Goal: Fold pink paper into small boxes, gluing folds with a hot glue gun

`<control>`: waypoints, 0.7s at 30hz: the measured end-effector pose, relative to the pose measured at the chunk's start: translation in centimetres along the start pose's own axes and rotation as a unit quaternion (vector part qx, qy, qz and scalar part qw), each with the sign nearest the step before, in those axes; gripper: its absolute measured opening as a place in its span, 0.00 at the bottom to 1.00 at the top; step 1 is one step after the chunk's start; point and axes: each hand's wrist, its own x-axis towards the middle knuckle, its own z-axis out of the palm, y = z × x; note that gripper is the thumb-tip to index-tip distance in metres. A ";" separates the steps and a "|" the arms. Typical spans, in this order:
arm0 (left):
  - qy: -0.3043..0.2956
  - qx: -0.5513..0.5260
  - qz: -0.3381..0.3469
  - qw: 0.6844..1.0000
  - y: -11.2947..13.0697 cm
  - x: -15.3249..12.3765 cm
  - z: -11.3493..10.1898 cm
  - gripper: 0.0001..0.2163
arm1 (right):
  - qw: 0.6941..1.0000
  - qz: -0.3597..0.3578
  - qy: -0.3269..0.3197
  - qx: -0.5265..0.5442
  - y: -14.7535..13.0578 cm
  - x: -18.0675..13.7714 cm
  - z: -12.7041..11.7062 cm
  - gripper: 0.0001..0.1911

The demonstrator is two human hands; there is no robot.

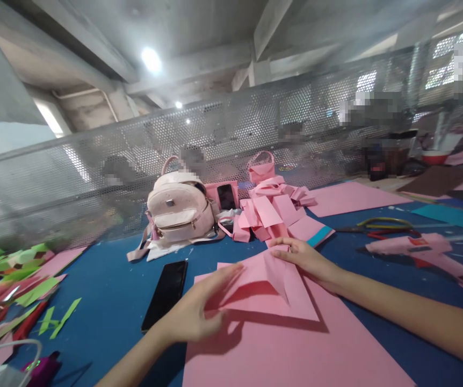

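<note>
A creased piece of pink paper is raised in a fold above a large flat pink sheet. My right hand grips its far right part, thumb and fingers bent over the paper. Along its left edge lies my left hand, with the thumb spread well away from the fingers. The left fingertips appear to touch the fold, though contact is hard to make out. Just beyond my right hand, a pile of folded pink paper pieces stands on the blue table.
A black phone lies left of the sheet, with a pale backpack behind. Rightward are a pink glue gun and scissors. Green strips lie left. Beyond the table stands a perforated metal panel.
</note>
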 end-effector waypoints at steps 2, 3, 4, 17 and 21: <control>0.022 -0.037 -0.032 0.999 -0.7 0.0 -1.0 0.33 | 1.000 0.009 -0.015 0.012 0.0 0.0 0.0 0.26; 0.029 -0.047 -0.040 0.998 -1.0 0.0 -1.4 0.31 | 1.000 0.011 -0.020 0.012 0.0 0.0 -0.1 0.26; 0.035 -0.052 -0.040 0.997 -1.3 0.0 -1.7 0.30 | 1.000 0.012 -0.024 0.010 0.0 0.0 -0.1 0.26; 0.347 -0.149 -0.129 0.917 -3.4 1.2 -1.8 0.07 | 0.991 -0.007 -0.125 -0.041 -0.6 -0.4 -0.3 0.30; 0.418 -0.183 -0.147 0.877 -3.0 1.2 -1.6 0.06 | 0.984 -0.040 -0.155 -0.078 -0.5 -0.4 -0.5 0.37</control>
